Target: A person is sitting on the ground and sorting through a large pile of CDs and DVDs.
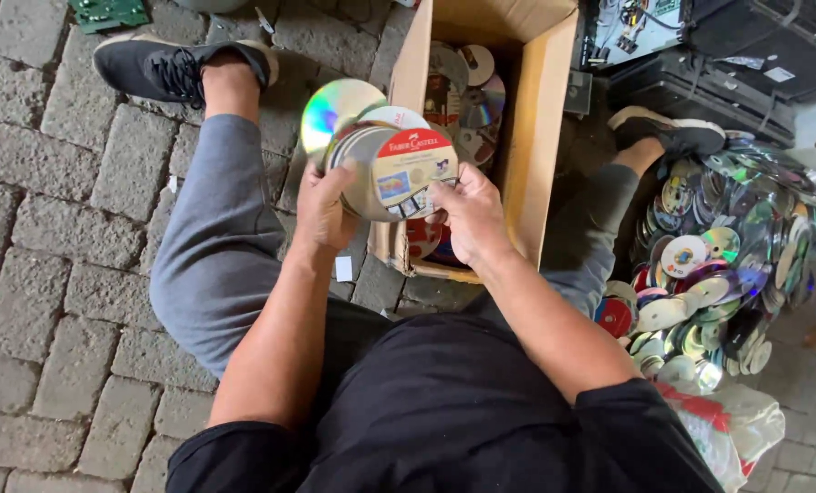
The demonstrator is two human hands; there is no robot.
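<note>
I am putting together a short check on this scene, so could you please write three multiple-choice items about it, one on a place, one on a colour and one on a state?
1. Where does the large loose heap of discs lie?
A. On the ground to the person's right
B. Inside the cardboard box
C. On the person's lap

2. What colour is the upper band on the top disc of the held stack?
A. Blue
B. Red
C. Green

3. How is the stack of discs held?
A. By the left hand alone
B. Resting on the ground, untouched
C. Between both hands, above the box

Answers: 1 A, the heap spreads beside the right leg, outside the cardboard box. 2 B, its label is red above, pale below. 3 C, the left hand and right hand grip it from either side.
</note>
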